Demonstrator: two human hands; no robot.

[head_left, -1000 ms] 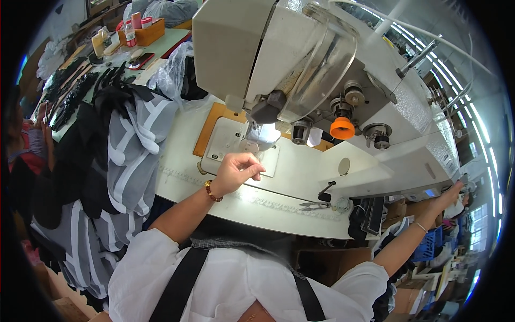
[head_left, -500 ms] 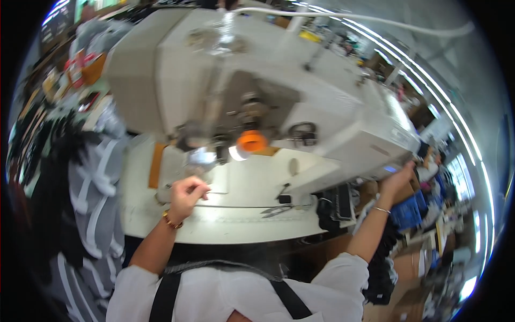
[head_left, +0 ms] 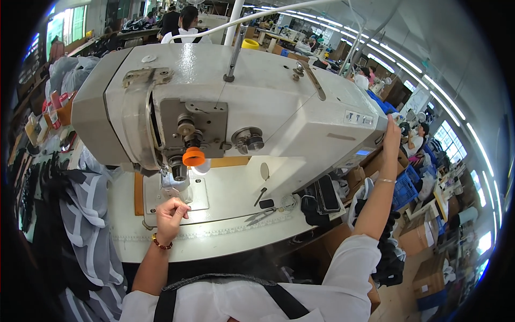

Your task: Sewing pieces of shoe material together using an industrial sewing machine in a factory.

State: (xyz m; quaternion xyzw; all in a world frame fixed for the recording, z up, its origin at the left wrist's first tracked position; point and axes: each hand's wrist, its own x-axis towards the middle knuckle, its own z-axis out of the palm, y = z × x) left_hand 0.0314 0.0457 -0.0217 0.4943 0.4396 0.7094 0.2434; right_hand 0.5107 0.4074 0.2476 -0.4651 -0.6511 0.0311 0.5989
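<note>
A large white sewing machine (head_left: 279, 107) stands in front of me, with an orange knob (head_left: 193, 156) on its head. Beside the metal needle plate (head_left: 197, 196), below the machine's head, is my left hand (head_left: 170, 217). Its fingers are pinched together, and whatever may be between them is too small to make out. My right arm reaches out to the machine's far right end, where my right hand (head_left: 392, 131) touches the housing. The fingers there are partly hidden behind the corner, so their grip does not show.
Snips (head_left: 261, 216) and a small black item (head_left: 266, 204) lie on the white table (head_left: 230, 239), near a ruler strip along its front. Grey-and-white fabric pieces (head_left: 88, 220) hang at the left. To the right are a blue crate (head_left: 406, 188) and cardboard boxes (head_left: 418, 233). Other people sit farther off.
The view has turned and steadied, so the machine sits farther left and lower in it. My left hand stays by the needle plate, pinched; my right hand stays at the machine's right end.
</note>
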